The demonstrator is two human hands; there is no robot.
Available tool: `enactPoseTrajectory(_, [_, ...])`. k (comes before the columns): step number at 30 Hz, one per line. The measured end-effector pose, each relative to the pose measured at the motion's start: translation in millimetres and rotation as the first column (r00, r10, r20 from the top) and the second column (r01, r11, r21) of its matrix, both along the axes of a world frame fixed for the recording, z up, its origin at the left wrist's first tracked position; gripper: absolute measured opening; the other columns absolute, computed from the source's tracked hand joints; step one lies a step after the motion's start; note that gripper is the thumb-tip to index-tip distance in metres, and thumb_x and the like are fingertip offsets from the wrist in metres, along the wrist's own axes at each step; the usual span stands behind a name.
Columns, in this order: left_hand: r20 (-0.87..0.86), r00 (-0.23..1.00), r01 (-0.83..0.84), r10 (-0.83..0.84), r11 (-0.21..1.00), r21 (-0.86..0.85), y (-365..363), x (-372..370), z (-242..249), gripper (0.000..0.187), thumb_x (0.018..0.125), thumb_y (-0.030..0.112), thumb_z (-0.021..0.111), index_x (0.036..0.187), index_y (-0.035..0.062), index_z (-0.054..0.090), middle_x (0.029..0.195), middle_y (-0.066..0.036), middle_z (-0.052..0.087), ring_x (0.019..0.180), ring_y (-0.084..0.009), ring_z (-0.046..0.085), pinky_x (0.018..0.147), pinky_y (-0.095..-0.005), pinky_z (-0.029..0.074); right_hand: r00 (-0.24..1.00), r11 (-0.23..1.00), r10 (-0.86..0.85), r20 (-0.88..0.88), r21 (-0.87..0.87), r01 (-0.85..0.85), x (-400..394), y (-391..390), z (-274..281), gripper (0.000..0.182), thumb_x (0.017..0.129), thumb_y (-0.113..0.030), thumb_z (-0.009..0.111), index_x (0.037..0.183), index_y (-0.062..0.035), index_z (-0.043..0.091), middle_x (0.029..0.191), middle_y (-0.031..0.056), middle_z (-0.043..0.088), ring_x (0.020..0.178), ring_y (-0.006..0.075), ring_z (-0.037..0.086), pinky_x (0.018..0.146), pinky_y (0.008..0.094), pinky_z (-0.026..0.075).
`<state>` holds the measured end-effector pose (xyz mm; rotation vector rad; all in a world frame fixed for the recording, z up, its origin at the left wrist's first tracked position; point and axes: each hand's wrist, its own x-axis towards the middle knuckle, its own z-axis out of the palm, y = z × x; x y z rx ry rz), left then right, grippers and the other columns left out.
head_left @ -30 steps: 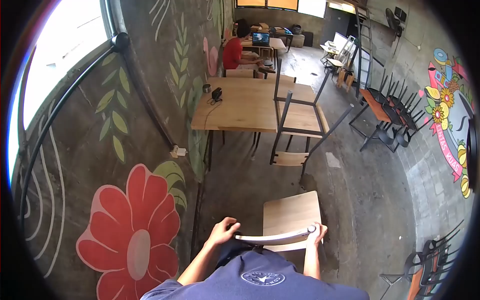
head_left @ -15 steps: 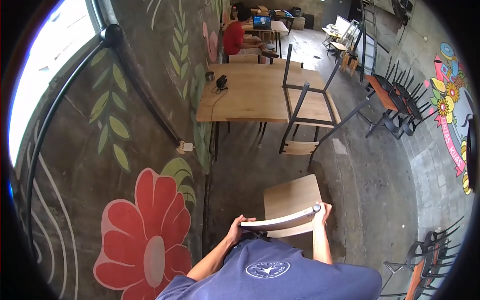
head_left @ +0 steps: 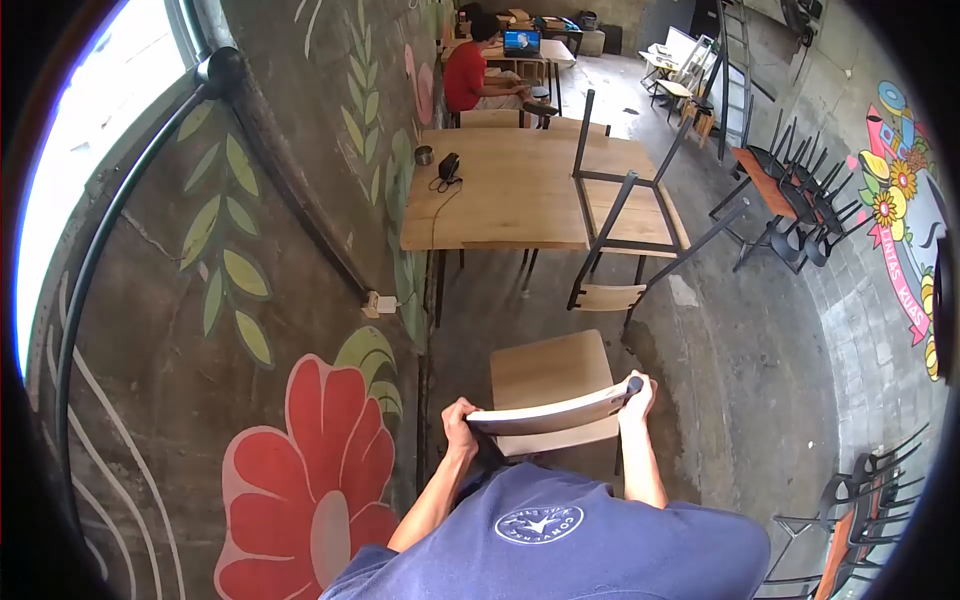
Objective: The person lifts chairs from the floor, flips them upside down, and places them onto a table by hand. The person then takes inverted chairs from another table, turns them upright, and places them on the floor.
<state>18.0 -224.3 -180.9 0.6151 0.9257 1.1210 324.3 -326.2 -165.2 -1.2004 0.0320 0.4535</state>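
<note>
A wooden chair stands in front of me, its curved backrest (head_left: 550, 411) nearest my body and its pale seat (head_left: 552, 365) beyond. My left hand (head_left: 459, 424) is closed round the backrest's left end. At the other end, my right hand (head_left: 637, 397) grips the backrest beside a dark round frame cap. The chair's legs are mostly hidden under the seat and behind my shirt.
Ahead is a wooden table (head_left: 500, 190) with a black corded device (head_left: 449, 168) and an upturned chair (head_left: 625, 215) on it. The painted wall (head_left: 300, 300) runs close on my left. Stacked chairs (head_left: 800, 195) stand right. A person in red (head_left: 466, 77) sits at the back.
The chair has turned and shifted a little left and away from my body, with both hands still on its backrest. My left hand has moved forward and wrapped more round its end.
</note>
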Motion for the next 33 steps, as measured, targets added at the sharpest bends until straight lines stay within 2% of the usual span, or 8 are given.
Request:
enactPoseTrajectory(6, [0.015, 0.999, -0.050, 0.050, 0.998, 0.030, 16.4, -8.6, 32.1, 0.016, 0.070, 0.008, 0.046, 0.055, 0.0030, 0.047, 0.054, -0.006, 0.049, 0.054, -0.0170, 0.053, 0.058, -0.0283, 0.042, 0.999, 0.984, 0.037, 0.023, 0.176, -0.040, -9.8, 29.1, 25.0, 0.015, 0.080, -0.016, 0.059, 0.075, -0.0055, 0.050, 0.068, 0.0038, 0.052, 0.062, 0.0141, 0.050, 0.058, 0.0279, 0.042])
enactPoseTrajectory(7, [0.020, 0.998, -0.060, 0.059, 0.997, 0.051, 18.0, -8.6, 33.0, 0.016, 0.070, 0.007, 0.046, 0.055, 0.0028, 0.047, 0.054, -0.006, 0.049, 0.054, -0.0171, 0.052, 0.058, -0.0282, 0.042, 0.988, 0.968, 0.133, 0.073, 0.205, -0.146, -2.4, 27.5, 19.0, 0.014, 0.081, -0.017, 0.057, 0.075, -0.0056, 0.051, 0.068, 0.0034, 0.052, 0.063, 0.0138, 0.050, 0.059, 0.0279, 0.042])
enactPoseTrajectory(11, [0.060, 0.998, -0.020, 0.017, 0.998, 0.062, 29.4, -10.0, 46.3, 0.017, 0.071, 0.006, 0.046, 0.054, 0.0024, 0.047, 0.054, -0.005, 0.047, 0.054, -0.0167, 0.052, 0.058, -0.0282, 0.041, 0.994, 0.964, 0.105, -0.038, 0.249, -0.092, -1.1, 31.9, 26.2, 0.014, 0.082, -0.018, 0.056, 0.074, -0.0062, 0.052, 0.069, 0.0037, 0.055, 0.066, 0.0145, 0.053, 0.061, 0.0285, 0.043])
enactPoseTrajectory(15, [0.020, 1.000, -0.011, 0.009, 0.997, 0.078, 41.7, -5.3, 51.3, 0.018, 0.071, 0.005, 0.045, 0.054, 0.0020, 0.043, 0.054, -0.002, 0.042, 0.054, -0.0129, 0.045, 0.057, -0.0264, 0.037, 0.991, 0.970, 0.002, -0.132, 0.241, 0.030, -12.0, 37.8, 36.8, 0.030, 0.083, -0.026, 0.052, 0.057, -0.0125, 0.042, 0.053, 0.0005, 0.045, 0.049, 0.0145, 0.044, 0.050, 0.0271, 0.036])
enactPoseTrajectory(17, [-0.073, 0.996, -0.040, 0.053, 0.986, 0.165, 56.0, -2.7, 46.0, 0.020, 0.072, 0.005, 0.046, 0.053, 0.0011, 0.041, 0.054, 0.000, 0.040, 0.055, -0.0100, 0.038, 0.056, -0.0258, 0.031, 0.981, 0.936, 0.185, -0.053, 0.313, -0.160, -20.3, 31.9, 46.0, 0.034, 0.080, -0.031, 0.051, 0.053, -0.0133, 0.040, 0.048, 0.0009, 0.042, 0.045, 0.0149, 0.043, 0.048, 0.0269, 0.034])
enactPoseTrajectory(21, [-0.219, 0.973, -0.026, 0.078, 0.973, 0.229, 67.4, 8.8, 55.7, 0.020, 0.072, 0.006, 0.046, 0.055, -0.0040, 0.048, 0.054, 0.000, 0.042, 0.055, -0.0089, 0.036, 0.053, -0.0263, 0.028, 0.980, 0.980, 0.045, -0.193, 0.196, -0.006, -28.0, 38.4, 42.5, 0.038, 0.076, -0.037, 0.053, 0.049, -0.0146, 0.039, 0.045, 0.0004, 0.042, 0.043, 0.0154, 0.043, 0.046, 0.0271, 0.034])
enactPoseTrajectory(28, [-0.343, 0.934, -0.058, 0.103, 0.989, 0.138, 69.4, 2.5, -0.5, 0.018, 0.068, 0.006, 0.047, 0.057, -0.0069, 0.051, 0.052, -0.002, 0.045, 0.054, -0.0128, 0.040, 0.052, -0.0299, 0.032, 0.959, 0.994, -0.066, -0.275, 0.063, 0.086, -26.0, 46.8, -24.5, 0.028, 0.073, -0.030, 0.056, 0.053, -0.0160, 0.042, 0.049, -0.0006, 0.045, 0.044, 0.0147, 0.046, 0.045, 0.0270, 0.037])
enactPoseTrajectory(33, [-0.385, 0.918, -0.063, 0.095, 0.994, 0.094, 75.8, 0.0, -27.5, 0.017, 0.068, 0.005, 0.048, 0.060, -0.0089, 0.052, 0.055, -0.004, 0.049, 0.056, -0.0128, 0.042, 0.054, -0.0309, 0.035, 0.951, 0.999, 0.040, -0.308, 0.047, -0.026, -18.8, 53.7, -48.9, 0.022, 0.074, -0.027, 0.058, 0.060, -0.0152, 0.046, 0.054, -0.0019, 0.045, 0.048, 0.0130, 0.045, 0.048, 0.0269, 0.037])
